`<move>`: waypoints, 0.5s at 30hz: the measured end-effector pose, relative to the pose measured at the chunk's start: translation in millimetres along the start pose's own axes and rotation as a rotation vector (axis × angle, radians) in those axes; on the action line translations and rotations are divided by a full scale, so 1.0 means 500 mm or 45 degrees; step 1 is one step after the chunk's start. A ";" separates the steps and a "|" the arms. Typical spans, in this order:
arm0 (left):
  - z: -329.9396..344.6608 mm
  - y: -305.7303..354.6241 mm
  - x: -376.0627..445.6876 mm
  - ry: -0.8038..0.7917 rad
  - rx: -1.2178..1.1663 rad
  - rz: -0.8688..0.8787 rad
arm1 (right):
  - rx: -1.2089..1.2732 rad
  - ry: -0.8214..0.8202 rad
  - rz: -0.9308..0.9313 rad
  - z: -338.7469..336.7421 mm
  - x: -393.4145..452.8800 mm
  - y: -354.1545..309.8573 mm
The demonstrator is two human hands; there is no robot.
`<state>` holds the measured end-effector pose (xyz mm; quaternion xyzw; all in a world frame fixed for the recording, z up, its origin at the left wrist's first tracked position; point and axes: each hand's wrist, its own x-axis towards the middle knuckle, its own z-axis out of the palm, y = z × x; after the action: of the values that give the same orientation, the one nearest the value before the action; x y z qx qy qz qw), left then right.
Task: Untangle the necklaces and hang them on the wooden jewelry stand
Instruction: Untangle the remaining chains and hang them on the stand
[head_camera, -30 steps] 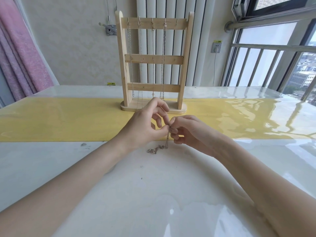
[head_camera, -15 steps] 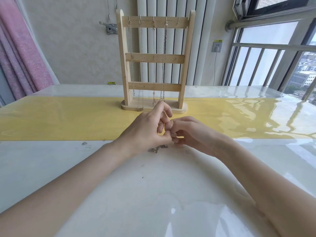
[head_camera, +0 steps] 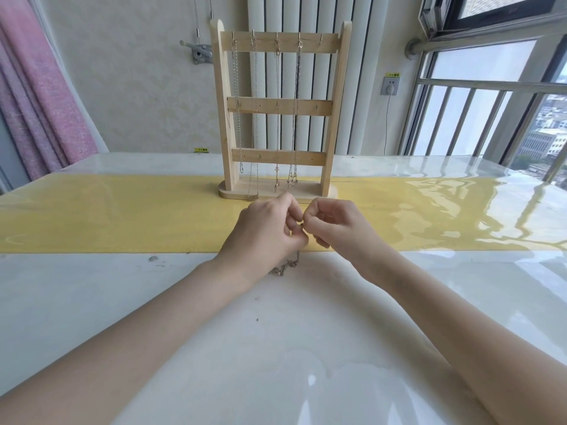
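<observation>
A fine metal necklace [head_camera: 287, 265] is pinched between the left hand [head_camera: 270, 231] and the right hand [head_camera: 334, 223] at mid-frame, fingertips nearly touching; its bunched tail rests on the glossy white table [head_camera: 122, 302]. A hard pull could tighten the knot — or snap the thin links. Above centre, the pale wooden jewelry stand [head_camera: 279, 107] carries four slender chains; its rightmost hook looks free.
</observation>
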<state>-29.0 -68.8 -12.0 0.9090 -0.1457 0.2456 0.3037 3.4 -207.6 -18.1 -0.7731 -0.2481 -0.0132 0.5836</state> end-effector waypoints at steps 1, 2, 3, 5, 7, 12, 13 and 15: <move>0.000 -0.001 0.000 0.010 0.083 0.045 | -0.029 0.019 -0.031 0.003 0.001 -0.001; 0.000 -0.002 0.000 0.017 0.144 0.081 | -0.040 0.029 -0.054 0.006 0.000 -0.003; -0.001 -0.003 -0.001 0.023 0.158 0.093 | -0.032 0.031 -0.063 0.008 -0.001 -0.006; -0.004 -0.007 0.001 0.009 0.089 0.074 | 0.037 0.039 -0.039 0.007 -0.002 -0.008; -0.008 -0.012 0.002 -0.056 -0.036 -0.017 | 0.116 0.057 0.009 0.000 -0.001 -0.007; -0.019 -0.017 0.012 -0.187 -0.569 -0.417 | 0.331 -0.011 0.136 -0.013 0.002 0.000; -0.020 -0.016 0.013 -0.231 -0.683 -0.486 | 0.398 -0.011 0.167 -0.015 0.004 0.001; -0.020 -0.016 0.012 -0.358 -0.865 -0.599 | 0.526 -0.012 0.222 -0.016 0.005 0.001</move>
<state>-24.6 -57.1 -5.5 0.7904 -0.0472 -0.0183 0.6105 7.8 -213.9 -15.2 -0.6556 -0.1805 0.0922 0.7274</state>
